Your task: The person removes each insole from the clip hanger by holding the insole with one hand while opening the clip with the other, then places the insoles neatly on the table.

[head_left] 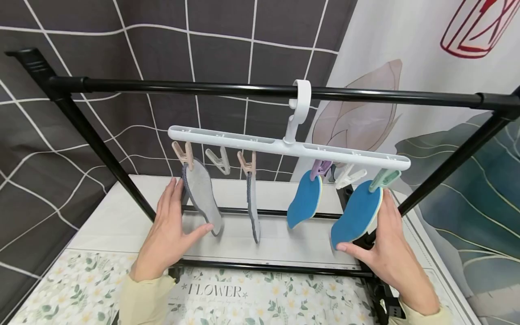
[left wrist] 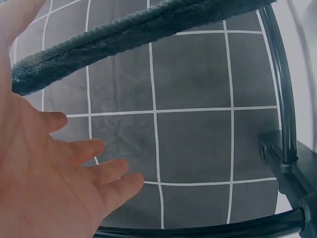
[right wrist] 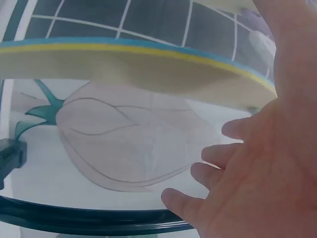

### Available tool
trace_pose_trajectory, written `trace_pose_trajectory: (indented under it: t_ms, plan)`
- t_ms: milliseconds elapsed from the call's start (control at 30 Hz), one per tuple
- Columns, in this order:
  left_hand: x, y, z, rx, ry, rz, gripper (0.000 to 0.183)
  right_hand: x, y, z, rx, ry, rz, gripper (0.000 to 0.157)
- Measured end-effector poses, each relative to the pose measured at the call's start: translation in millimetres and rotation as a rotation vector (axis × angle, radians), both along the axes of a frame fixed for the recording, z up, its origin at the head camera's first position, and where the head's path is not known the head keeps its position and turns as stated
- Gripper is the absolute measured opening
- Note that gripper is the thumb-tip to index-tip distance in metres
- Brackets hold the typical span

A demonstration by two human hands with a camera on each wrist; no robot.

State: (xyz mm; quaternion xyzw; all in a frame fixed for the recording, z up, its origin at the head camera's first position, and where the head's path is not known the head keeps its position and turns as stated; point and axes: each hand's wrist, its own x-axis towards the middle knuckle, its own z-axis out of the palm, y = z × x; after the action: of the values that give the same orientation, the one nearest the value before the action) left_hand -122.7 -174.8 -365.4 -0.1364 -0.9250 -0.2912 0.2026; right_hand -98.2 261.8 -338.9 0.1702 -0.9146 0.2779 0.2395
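Observation:
A white clip hanger (head_left: pixel 260 143) hangs by its hook from a black rail. Two grey insoles, the outer one (head_left: pixel 200 192) and the inner one (head_left: pixel 253 207), hang from beige clips on its left half. On the right half, a purple clip bears one blue insole (head_left: pixel 304 201) and a green clip the other blue insole (head_left: pixel 355 214). My left hand (head_left: pixel 164 232) is beside the outer grey insole, fingers extended, thumb at its lower edge. Beside the outer blue insole, my right hand (head_left: pixel 392 253) has its fingers straight and thumb tip at the insole's lower end.
The black rail (head_left: pixel 183 87) belongs to a rack with slanted side posts and lower bars (head_left: pixel 276 267). Two white clips, one on the left (head_left: pixel 219 161) and one on the right (head_left: pixel 348 177), hold nothing. A floral mat (head_left: pixel 227 307) covers the front; grey checked cloth hangs behind.

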Motion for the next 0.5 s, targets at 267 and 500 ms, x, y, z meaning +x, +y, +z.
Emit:
trace_pose_trajectory:
  t_ms: [267,500]
  plan:
    - [-0.8,4.1,1.5,0.033,0.076,0.014,0.106,13.2,-6.0,13.3,-0.003,0.031,-0.076,0.131]
    - [-0.3,10.0,3.1,0.079,0.083,0.071,0.103,20.8,-17.4,27.7,-0.012,0.095,-0.057,0.124]
